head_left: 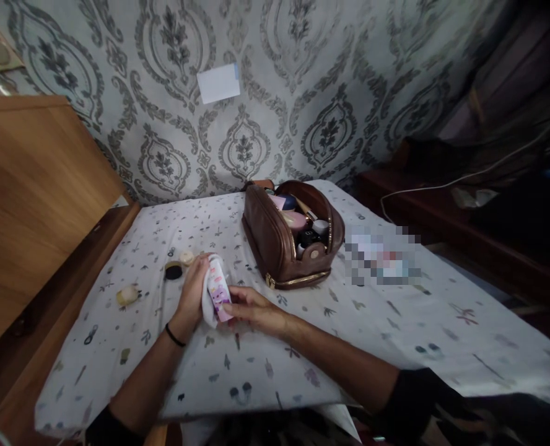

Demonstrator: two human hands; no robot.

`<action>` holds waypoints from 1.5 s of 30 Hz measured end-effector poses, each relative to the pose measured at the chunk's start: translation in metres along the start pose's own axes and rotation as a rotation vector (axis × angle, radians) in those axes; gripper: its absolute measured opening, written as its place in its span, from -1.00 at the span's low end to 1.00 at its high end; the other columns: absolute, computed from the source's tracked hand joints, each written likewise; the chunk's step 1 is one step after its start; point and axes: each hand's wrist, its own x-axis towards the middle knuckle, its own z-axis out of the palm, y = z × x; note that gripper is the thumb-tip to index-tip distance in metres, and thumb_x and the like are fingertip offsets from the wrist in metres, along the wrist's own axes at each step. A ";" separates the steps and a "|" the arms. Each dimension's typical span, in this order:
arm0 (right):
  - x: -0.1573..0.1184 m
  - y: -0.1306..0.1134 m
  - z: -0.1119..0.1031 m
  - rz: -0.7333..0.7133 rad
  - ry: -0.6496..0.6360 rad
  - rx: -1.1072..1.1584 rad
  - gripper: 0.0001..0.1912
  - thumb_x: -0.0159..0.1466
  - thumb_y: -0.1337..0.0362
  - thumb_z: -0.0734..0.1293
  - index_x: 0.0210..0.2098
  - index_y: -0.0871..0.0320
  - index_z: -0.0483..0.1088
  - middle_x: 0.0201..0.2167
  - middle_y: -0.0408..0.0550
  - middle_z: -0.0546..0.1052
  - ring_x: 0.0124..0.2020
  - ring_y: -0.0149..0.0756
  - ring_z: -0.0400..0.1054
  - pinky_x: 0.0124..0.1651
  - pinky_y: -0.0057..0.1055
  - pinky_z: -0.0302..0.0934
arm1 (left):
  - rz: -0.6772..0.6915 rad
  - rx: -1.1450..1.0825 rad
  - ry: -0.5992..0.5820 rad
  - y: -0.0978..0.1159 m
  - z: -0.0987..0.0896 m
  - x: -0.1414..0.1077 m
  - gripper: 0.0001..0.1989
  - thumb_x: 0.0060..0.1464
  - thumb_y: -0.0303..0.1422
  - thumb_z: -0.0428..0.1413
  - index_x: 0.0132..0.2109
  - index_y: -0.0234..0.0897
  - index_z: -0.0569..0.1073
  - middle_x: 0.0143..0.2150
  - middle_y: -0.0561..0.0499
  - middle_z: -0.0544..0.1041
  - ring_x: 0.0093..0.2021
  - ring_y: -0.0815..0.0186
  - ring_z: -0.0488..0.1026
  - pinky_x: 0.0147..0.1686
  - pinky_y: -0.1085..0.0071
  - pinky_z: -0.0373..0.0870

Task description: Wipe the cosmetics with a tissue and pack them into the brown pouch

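My left hand (194,294) grips a small white packet (218,292) with a pink and purple cartoon print, above the left-centre of the covered table. Its fingers wrap round the packet's far side and are partly hidden. Closed on the near right edge of the same packet is my right hand (259,311), thumb over the printed face. White material (207,303) shows along the packet's left side; I cannot tell whether it is part of it. Just beyond my left hand lie a round black item (173,271) and a small round cream-coloured item (186,257).
A brown zip bag (268,238) stands unzipped, holding several cosmetics. A small cream-coloured object (127,295) lies at the left. The table's white patterned cover (349,347) reaches the papered wall. A wooden panel (38,204) borders the left; a pale cable (442,184) hangs at the right.
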 end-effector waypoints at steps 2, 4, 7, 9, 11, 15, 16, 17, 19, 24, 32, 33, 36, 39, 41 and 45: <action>0.001 0.000 -0.001 -0.016 0.033 0.082 -0.46 0.08 -0.04 0.58 -0.14 0.23 0.49 -0.33 -0.10 0.56 -0.34 -0.41 0.47 -0.38 -0.55 0.28 | -0.001 0.069 -0.109 0.002 0.003 -0.007 -0.48 -0.06 -0.07 0.34 0.01 -0.19 0.48 -0.39 0.16 0.44 -0.52 0.46 0.28 -0.55 0.53 0.21; 0.000 -0.001 0.000 -0.018 0.034 0.141 -0.48 0.09 0.00 0.59 -0.13 0.24 0.50 -0.34 -0.09 0.57 -0.35 -0.41 0.48 -0.41 -0.57 0.25 | -0.002 0.117 -0.173 0.004 0.003 -0.009 -0.49 -0.04 -0.06 0.34 0.00 -0.17 0.46 -0.46 0.19 0.39 -0.57 0.46 0.25 -0.59 0.54 0.17; -0.001 -0.003 0.002 0.016 0.004 0.197 -0.50 0.10 0.04 0.60 -0.14 0.26 0.51 -0.35 -0.06 0.58 -0.36 -0.41 0.49 -0.44 -0.58 0.23 | 0.071 0.178 -0.127 0.004 -0.001 -0.007 -0.58 -0.01 0.02 0.31 -0.27 -0.23 0.42 -0.54 0.20 0.29 -0.59 0.48 0.18 -0.62 0.55 0.11; -0.002 -0.005 0.003 0.041 -0.010 0.238 -0.51 0.12 0.03 0.59 -0.17 0.29 0.52 -0.34 -0.03 0.60 -0.37 -0.41 0.50 -0.45 -0.58 0.23 | 0.118 0.200 -0.067 0.004 -0.004 -0.004 -0.52 0.02 0.08 0.26 -0.41 -0.24 0.34 -0.57 0.19 0.24 -0.59 0.49 0.14 -0.62 0.55 0.09; -0.002 -0.006 0.004 0.052 -0.015 0.290 -0.51 0.13 0.01 0.57 -0.18 0.30 0.52 -0.32 0.01 0.61 -0.36 -0.40 0.52 -0.44 -0.58 0.25 | 0.139 0.201 -0.015 0.004 -0.006 -0.003 -0.46 0.06 0.14 0.20 -0.46 -0.23 0.26 -0.59 0.19 0.20 -0.60 0.49 0.10 -0.62 0.54 0.06; 0.001 -0.005 0.004 0.078 -0.025 0.317 -0.48 0.09 0.04 0.60 -0.13 0.31 0.52 -0.31 0.01 0.62 -0.30 -0.37 0.54 -0.39 -0.56 0.28 | 0.165 0.162 0.108 0.004 -0.008 -0.003 -0.42 0.06 0.18 0.17 -0.49 -0.22 0.22 -0.61 0.20 0.16 -0.61 0.48 0.05 -0.63 0.51 0.02; 0.002 -0.004 0.003 0.078 -0.006 0.301 -0.47 0.06 0.06 0.62 -0.14 0.30 0.52 -0.32 -0.02 0.61 -0.32 -0.38 0.54 -0.39 -0.56 0.28 | 0.163 0.151 0.133 0.004 -0.008 -0.002 -0.42 0.06 0.19 0.17 -0.49 -0.22 0.24 -0.60 0.20 0.17 -0.60 0.48 0.07 -0.62 0.51 0.04; 0.003 -0.003 0.003 0.070 0.028 0.283 -0.46 0.03 0.07 0.64 -0.15 0.28 0.52 -0.34 -0.06 0.61 -0.35 -0.40 0.53 -0.40 -0.56 0.26 | 0.154 0.144 0.153 0.002 -0.008 -0.001 -0.43 0.05 0.19 0.17 -0.48 -0.23 0.29 -0.59 0.19 0.21 -0.59 0.46 0.11 -0.61 0.50 0.07; 0.004 -0.002 0.003 0.031 0.128 0.234 -0.43 -0.04 0.10 0.66 -0.12 0.22 0.52 -0.36 -0.13 0.59 -0.41 -0.44 0.48 -0.41 -0.55 0.24 | 0.123 0.117 0.188 -0.002 -0.008 0.002 -0.46 0.06 0.19 0.17 -0.41 -0.25 0.43 -0.52 0.13 0.36 -0.52 0.43 0.26 -0.53 0.50 0.20; 0.003 -0.004 0.005 -0.047 0.322 0.113 -0.34 -0.17 0.16 0.70 -0.10 0.16 0.51 -0.26 -0.17 0.58 -0.32 -0.44 0.43 -0.26 -0.50 0.29 | -0.094 -0.131 0.129 -0.020 0.001 0.005 -0.38 -0.01 0.25 0.17 -0.19 -0.26 0.55 -0.33 0.03 0.57 -0.29 0.30 0.51 -0.29 0.44 0.42; 0.007 -0.005 -0.002 -0.092 0.367 -0.010 -0.42 -0.10 0.04 0.65 -0.26 0.14 0.35 -0.44 -0.25 0.47 -0.48 -0.46 0.32 -0.49 -0.52 0.13 | -0.237 -0.206 -0.224 -0.019 0.003 -0.012 -0.49 0.02 -0.01 0.29 0.02 -0.24 0.54 -0.29 0.02 0.60 -0.38 0.30 0.51 -0.32 0.38 0.47; 0.007 -0.004 -0.004 -0.093 0.397 -0.032 -0.40 -0.08 0.02 0.63 -0.23 0.13 0.32 -0.44 -0.24 0.48 -0.47 -0.43 0.34 -0.50 -0.52 0.12 | -0.258 -0.205 -0.283 -0.015 0.001 -0.012 -0.50 -0.04 -0.15 0.33 0.04 -0.23 0.52 -0.30 0.03 0.60 -0.43 0.32 0.48 -0.35 0.39 0.45; 0.008 -0.002 -0.012 -0.113 0.504 -0.167 -0.42 -0.02 0.01 0.58 -0.20 0.11 0.27 -0.40 -0.19 0.50 -0.44 -0.38 0.37 -0.47 -0.49 0.15 | -0.328 -0.206 -0.400 -0.007 -0.004 -0.013 -0.33 -0.25 -0.47 0.31 0.12 -0.21 0.49 -0.24 0.02 0.62 -0.36 0.27 0.51 -0.31 0.39 0.43; 0.006 0.000 -0.015 -0.189 0.621 -0.462 -0.51 0.04 0.12 0.53 -0.15 0.10 0.28 -0.31 -0.13 0.53 -0.34 -0.30 0.40 -0.29 -0.38 0.26 | -0.280 -0.162 -0.422 -0.007 -0.001 -0.013 -0.38 -0.25 -0.55 0.27 0.07 -0.24 0.53 -0.12 -0.04 0.63 -0.11 0.15 0.55 -0.15 0.37 0.44; 0.004 0.001 -0.014 -0.229 0.664 -0.679 -0.52 0.11 0.19 0.47 -0.03 0.11 0.31 -0.24 -0.08 0.55 -0.26 -0.25 0.42 -0.17 -0.30 0.29 | -0.209 -0.130 -0.434 -0.011 0.003 -0.012 -0.52 -0.16 -0.49 0.30 0.01 -0.25 0.56 -0.09 -0.07 0.63 -0.03 0.12 0.54 -0.07 0.35 0.43; -0.001 -0.002 -0.010 -0.277 0.608 -0.844 -0.45 0.22 0.22 0.35 0.19 0.15 0.28 -0.06 0.03 0.56 -0.17 -0.18 0.43 -0.04 -0.22 0.31 | -0.096 -0.040 -0.408 -0.021 0.004 -0.010 -0.62 -0.05 -0.37 0.36 -0.04 -0.26 0.57 -0.10 -0.07 0.63 0.04 0.13 0.51 0.00 0.36 0.41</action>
